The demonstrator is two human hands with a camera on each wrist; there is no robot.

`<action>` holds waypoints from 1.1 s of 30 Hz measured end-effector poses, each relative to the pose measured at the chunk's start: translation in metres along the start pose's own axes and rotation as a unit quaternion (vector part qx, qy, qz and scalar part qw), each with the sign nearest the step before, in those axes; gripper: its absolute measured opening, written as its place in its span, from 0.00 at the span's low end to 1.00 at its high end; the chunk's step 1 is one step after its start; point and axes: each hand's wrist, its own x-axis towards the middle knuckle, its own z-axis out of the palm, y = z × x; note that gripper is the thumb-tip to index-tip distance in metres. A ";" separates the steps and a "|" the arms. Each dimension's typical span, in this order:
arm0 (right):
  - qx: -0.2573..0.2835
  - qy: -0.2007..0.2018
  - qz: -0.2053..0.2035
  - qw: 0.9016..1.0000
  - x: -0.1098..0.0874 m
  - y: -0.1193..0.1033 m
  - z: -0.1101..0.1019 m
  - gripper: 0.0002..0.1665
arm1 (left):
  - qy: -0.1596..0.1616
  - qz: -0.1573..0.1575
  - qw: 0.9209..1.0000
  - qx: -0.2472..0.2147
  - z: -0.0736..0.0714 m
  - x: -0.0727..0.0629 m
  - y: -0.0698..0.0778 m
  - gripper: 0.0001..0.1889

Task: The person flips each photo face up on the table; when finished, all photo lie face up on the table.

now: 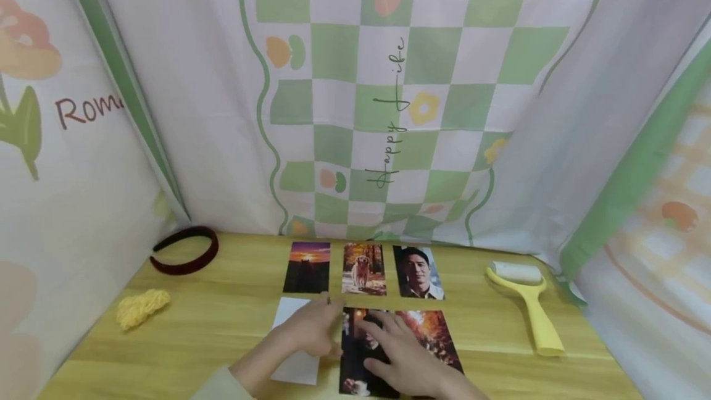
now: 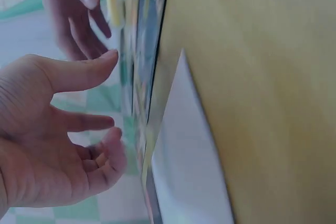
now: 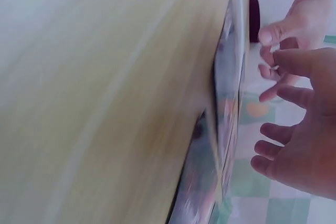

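Head view: both hands' relaxed fingers point(image 1: 371, 328) spread over the dark photo point(image 1: 397, 350); nothing grasped.

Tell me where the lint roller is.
In the head view, the lint roller lies on the table's right side, right of the portrait photo, untouched by either hand.

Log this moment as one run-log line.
left hand: open, over white sheet | right hand: open, over large photo | table: three prints, roller, headband, yarn
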 end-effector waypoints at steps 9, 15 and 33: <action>0.148 -0.022 -0.005 0.989 0.038 0.006 0.029 0.42 | 0.061 0.014 0.998 0.012 -0.011 -0.016 -0.049 0.46; 0.359 -0.037 0.066 0.930 0.077 0.053 0.074 0.48 | 0.001 0.042 0.999 0.014 -0.017 -0.037 -0.078 0.58; 0.630 -0.029 0.213 0.746 0.051 -0.059 0.029 0.49 | -0.041 0.086 0.993 0.069 0.004 -0.039 -0.115 0.58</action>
